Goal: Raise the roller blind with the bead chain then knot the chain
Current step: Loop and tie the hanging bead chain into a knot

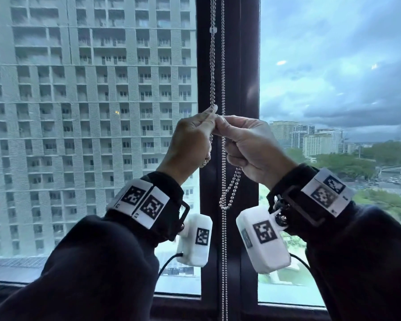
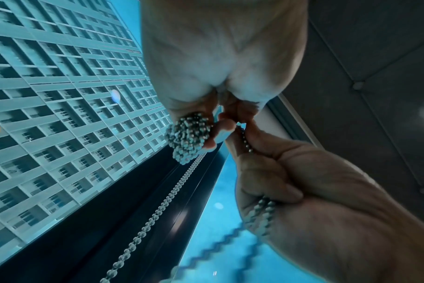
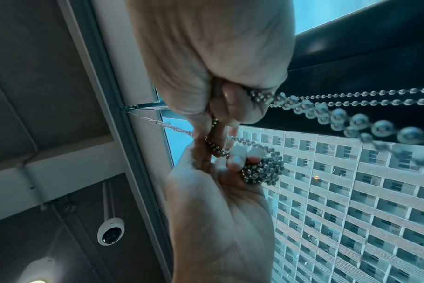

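The silver bead chain hangs down in front of the dark window post. Both hands meet on it at chest height. My left hand pinches one strand at the top and holds a wadded bunch of beads in its curled fingers. Touching it, my right hand grips the chain, and a short loop dangles below its palm. In the right wrist view the bunch sits by the left fingertips. No blind fabric covers the glass in the head view.
A clear plastic clip sits on the chain high up. The window sill runs below my forearms. A dome camera hangs from the ceiling behind. Tower blocks and sky lie beyond the glass.
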{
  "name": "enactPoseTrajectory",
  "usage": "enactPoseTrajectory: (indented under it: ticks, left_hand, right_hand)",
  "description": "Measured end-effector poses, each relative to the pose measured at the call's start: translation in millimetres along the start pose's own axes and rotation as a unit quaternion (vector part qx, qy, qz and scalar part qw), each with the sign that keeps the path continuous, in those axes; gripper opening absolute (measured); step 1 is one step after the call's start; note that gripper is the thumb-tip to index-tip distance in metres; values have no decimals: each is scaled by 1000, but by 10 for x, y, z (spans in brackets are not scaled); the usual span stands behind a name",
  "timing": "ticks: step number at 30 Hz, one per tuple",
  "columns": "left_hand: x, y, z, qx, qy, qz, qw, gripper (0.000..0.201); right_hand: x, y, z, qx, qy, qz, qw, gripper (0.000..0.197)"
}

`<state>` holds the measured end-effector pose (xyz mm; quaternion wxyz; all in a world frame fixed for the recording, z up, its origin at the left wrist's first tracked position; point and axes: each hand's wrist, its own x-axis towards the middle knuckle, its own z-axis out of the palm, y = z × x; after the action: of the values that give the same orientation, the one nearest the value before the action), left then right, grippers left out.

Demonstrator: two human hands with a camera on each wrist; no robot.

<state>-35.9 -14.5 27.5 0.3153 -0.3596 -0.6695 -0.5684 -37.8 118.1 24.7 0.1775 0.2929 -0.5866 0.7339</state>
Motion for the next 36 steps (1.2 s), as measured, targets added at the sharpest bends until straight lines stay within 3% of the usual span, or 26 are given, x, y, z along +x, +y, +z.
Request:
enactPoseTrajectory:
  ticks: [6,13,15,17,20,22,27,32,34,36]
  left_hand:
    - [85,19,-85,-34,-23,-80,996,31]
    - [94,-8,-265,16,-54,-55,997,19]
    - [88,-53,-285,-29,-55,-99,993,17]
    - [73,-54,-293,-140,-62,-143,978,15]
    - [52,8,-252,-263,-81,-146,950,19]
    - [36,54,-207,-280,-93,-141,945,26]
    - [-5,59,-135,-159,-105,-117,975,28]
    - [30,-59,-138,-86,-117,-115,983,9]
    - [43,-94,-127,-63,-96,-120,986,19]
    - [62,-108,-110,-55,-67,-126,988,27]
  right_hand:
    - [31,0,11,-32,0,1,999,10]
    - [54,-22,-43,-72,33,-12,997,14]
    - [65,-11,-58,-73,38,-17,996,14]
    - [78,5,-82,-90,50,-27,994,12]
    - [72,6,-103,-136,69,-57,987,15]
    - [60,7,-85,-182,82,-87,976,19]
    - [96,82,-96,-264,112,-167,943,24]
    - [131,132,-176,-336,160,-205,905,24]
    - [76,141,-165,-372,166,-232,884,20]
    - [-11,148,-128,-377,135,-245,883,13]
